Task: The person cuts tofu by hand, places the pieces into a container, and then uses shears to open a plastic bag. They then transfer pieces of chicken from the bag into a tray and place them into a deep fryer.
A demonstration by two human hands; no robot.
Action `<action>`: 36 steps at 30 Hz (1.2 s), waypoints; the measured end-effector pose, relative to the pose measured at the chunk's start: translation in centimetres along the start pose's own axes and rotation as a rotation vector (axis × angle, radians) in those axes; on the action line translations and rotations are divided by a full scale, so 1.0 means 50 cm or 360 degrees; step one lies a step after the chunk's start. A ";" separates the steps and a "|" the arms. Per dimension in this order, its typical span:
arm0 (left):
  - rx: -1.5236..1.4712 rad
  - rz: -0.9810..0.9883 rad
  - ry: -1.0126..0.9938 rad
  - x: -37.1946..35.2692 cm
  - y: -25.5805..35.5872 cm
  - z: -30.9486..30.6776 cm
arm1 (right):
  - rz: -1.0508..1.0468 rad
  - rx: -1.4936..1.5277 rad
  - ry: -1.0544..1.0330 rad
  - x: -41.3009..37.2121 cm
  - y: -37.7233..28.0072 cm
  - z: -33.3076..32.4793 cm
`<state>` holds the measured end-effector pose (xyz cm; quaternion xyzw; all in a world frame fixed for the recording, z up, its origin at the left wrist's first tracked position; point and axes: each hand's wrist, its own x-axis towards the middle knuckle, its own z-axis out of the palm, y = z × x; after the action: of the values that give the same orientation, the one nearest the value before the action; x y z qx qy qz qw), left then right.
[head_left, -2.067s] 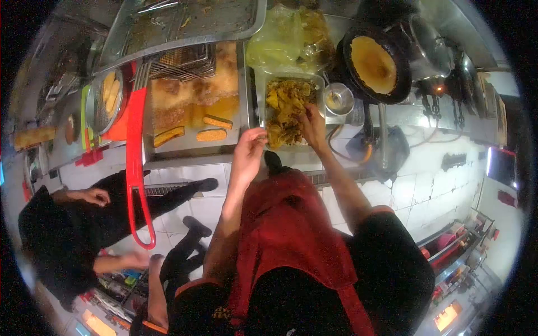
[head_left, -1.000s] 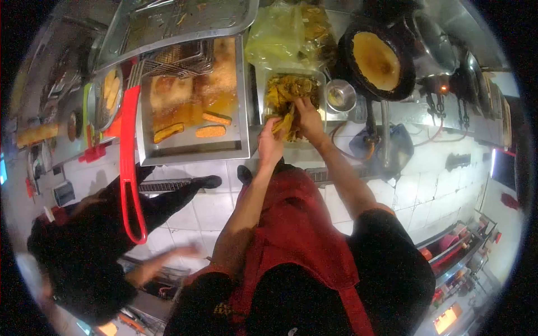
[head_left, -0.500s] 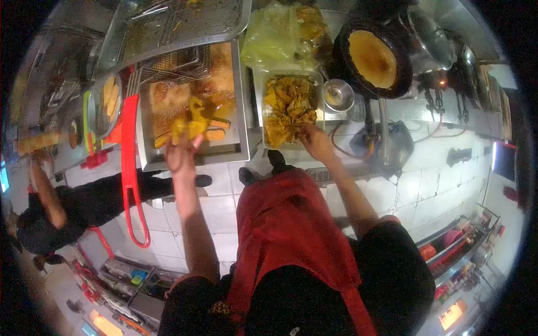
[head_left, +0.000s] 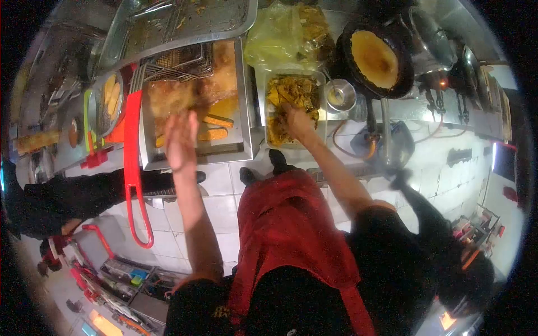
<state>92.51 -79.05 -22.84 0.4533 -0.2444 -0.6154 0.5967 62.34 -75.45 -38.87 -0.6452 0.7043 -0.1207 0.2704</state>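
My left hand is above the front of the fryer, fingers stretched out and holding nothing. Foaming oil fills the fryer, and a few orange-brown sticks lie near its front, right of that hand. My right hand reaches into a clear plastic tub of yellow-coated food pieces. Its fingers are bent closed around some pieces, with the tips partly hidden among them. A wire fry basket sits at the back of the fryer, and a red-handled tool hangs over its left edge.
Behind the tub lies a yellowish plastic bag. A metal cup stands to its right, then a black pan with a flat round pancake. A metal tray is behind the fryer. Dark-clothed people stand left and right.
The yellow pieces at my left hand have left it, and its fingers are now empty over the fryer. My right hand moved from the tub's right edge into the food. A person appeared at right.
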 end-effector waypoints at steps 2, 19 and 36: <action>0.0215 -0.0140 0.0049 -0.091 -0.012 0.027 | -0.0055 -0.0068 0.0177 0.057 -0.015 0.029; 0.0566 -0.0617 -0.0360 -0.247 -0.090 0.075 | -0.0189 0.0192 0.0744 0.076 0.075 -0.012; 0.1036 -0.0400 -0.0868 -0.132 -0.272 0.234 | 0.0513 0.2742 0.0284 -0.109 -0.004 -0.200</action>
<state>74.79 -73.23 -27.04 0.4647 -0.5171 -0.6713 0.2571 57.25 -71.95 -29.30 -0.0980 0.4693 -0.6202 0.6209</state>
